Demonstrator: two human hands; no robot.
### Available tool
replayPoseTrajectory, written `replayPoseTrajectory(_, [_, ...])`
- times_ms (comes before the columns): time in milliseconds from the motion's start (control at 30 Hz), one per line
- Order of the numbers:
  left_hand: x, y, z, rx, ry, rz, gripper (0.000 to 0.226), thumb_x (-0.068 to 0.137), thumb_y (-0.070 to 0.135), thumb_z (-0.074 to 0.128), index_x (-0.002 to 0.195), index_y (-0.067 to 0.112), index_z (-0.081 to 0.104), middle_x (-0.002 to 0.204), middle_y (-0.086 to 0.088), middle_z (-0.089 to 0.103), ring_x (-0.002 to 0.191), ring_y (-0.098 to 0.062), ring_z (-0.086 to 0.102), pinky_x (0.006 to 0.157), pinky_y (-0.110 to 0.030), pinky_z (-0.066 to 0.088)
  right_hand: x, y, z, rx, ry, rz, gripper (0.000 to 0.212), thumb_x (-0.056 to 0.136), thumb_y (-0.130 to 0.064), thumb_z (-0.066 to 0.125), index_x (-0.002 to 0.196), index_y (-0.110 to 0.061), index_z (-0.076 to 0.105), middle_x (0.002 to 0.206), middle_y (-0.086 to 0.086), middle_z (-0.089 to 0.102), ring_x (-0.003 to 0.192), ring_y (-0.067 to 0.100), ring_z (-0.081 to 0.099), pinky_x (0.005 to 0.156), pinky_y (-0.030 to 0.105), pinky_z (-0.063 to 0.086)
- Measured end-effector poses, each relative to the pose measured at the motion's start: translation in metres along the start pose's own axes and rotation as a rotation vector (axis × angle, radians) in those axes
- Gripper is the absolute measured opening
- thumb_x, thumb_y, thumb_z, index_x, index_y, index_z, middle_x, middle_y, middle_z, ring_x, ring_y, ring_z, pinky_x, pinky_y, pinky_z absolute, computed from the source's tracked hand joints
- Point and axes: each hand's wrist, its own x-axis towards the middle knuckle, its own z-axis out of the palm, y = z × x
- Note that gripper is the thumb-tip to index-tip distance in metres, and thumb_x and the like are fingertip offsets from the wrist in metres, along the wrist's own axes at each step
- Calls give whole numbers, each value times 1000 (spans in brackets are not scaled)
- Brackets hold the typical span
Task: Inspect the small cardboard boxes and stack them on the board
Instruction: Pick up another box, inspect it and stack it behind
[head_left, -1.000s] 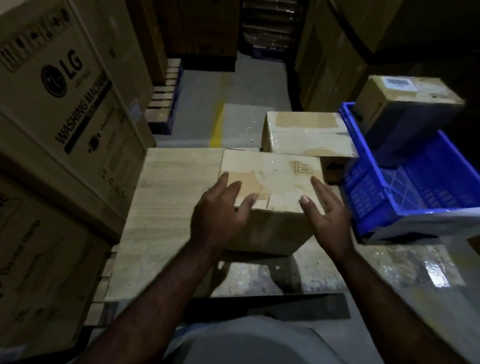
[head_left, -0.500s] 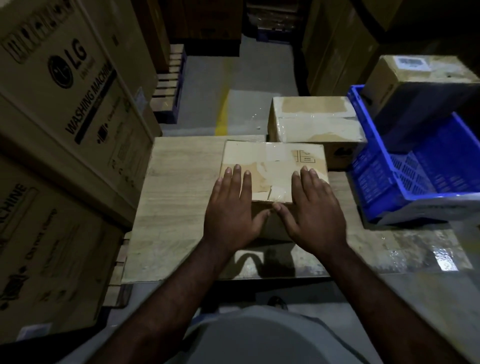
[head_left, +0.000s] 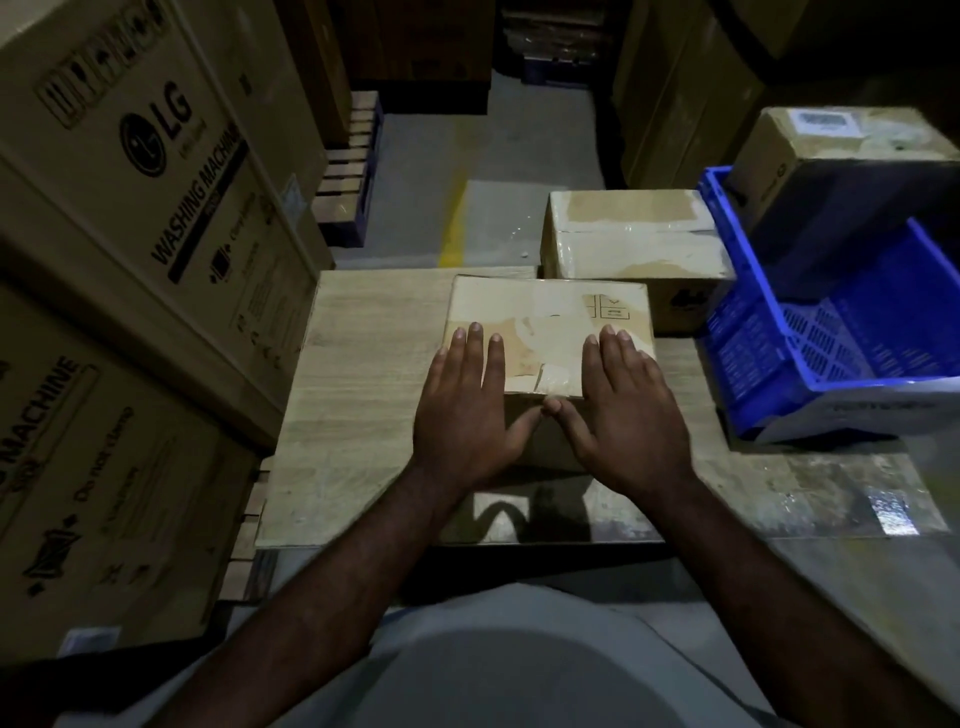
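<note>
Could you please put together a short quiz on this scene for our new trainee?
1. True or false: the left hand and the right hand both lie flat on the box on the board.
2. What stands to the right of that box? A) a blue crate B) a red bucket C) a green bin
3. Fill in: the big cartons on the left read "WASHING ____".
Key: 1 true; 2 A; 3 MACHINE.

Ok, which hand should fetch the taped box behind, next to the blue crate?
Right. The right hand lies flat on the right part of the near box, closer to the taped box beside the blue crate; the left hand would likely have to cross over.
</note>
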Motion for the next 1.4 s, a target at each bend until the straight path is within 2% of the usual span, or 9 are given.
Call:
replayPoseTrajectory(267, [43,-3,-22,-32,-1,-18,87,93,76,19,148,16,48,161,-17,36,151,-37,28,118,-52,29,54,10,-30,71,30,76,98,97,-75,3,163,-5,24,172,16,18,161,29,8,129,48,10])
replayPoseTrajectory(567, [94,-11,-9,-121,-211,-148,84,95,78,25,162,27,18,172,-6,2,157,-36,-1,119,-58,23,82,21,-9,121,-75,142,90,102,-70,21,165,-6,12,174,15,6,161,30,3,128,49,17])
replayPoseTrajectory(767, [91,-10,-9,-152,-161,-163,82,95,77,29,161,28,22,172,-2,5,158,-32,-1,116,-55,32,83,21,-3,136,-30,147,90,102,-70,24,165,-6,13,174,15,7,161,29,3,128,49,17])
replayPoseTrajectory(867, [88,-11,-9,-287,-109,-211,74,96,68,44,156,26,34,171,-4,12,157,-30,12,114,-52,36,82,21,-4,181,-23,145,88,103,-69,26,165,-8,15,174,14,7,161,27,3,127,50,19])
replayPoseTrajectory(933, [82,-13,-8,-467,53,-274,65,97,55,57,150,20,45,167,-6,26,148,-27,37,110,-47,45,78,21,-8,291,26,170,80,105,-64,32,164,-11,20,174,12,9,161,26,2,124,52,25])
replayPoseTrajectory(1033, [67,-19,-10,-710,251,-420,53,96,43,64,140,14,53,147,-5,50,126,-19,57,98,-36,52,64,24,-12,415,239,214,68,107,-53,42,162,-16,29,173,10,16,161,25,8,121,54,30])
replayPoseTrajectory(1167, [33,-21,-7,-980,145,-629,52,98,50,62,137,16,54,131,-2,62,120,-18,59,90,-27,45,37,24,-2,430,236,293,61,105,-53,46,158,-25,37,170,12,23,154,34,30,108,55,45])
replayPoseTrajectory(1267, [10,-17,2,-1185,54,-601,48,97,53,61,134,23,56,117,7,68,112,-18,67,88,-31,56,27,18,12,460,156,336,56,103,-54,46,153,-29,40,164,12,32,139,38,49,100,53,51])
replayPoseTrajectory(1400, [8,-19,-2,-1277,36,-508,73,82,74,57,139,28,57,127,8,70,118,-11,66,104,-41,54,24,12,8,572,253,361,54,103,-46,55,152,-22,48,155,12,45,135,33,51,102,45,48])
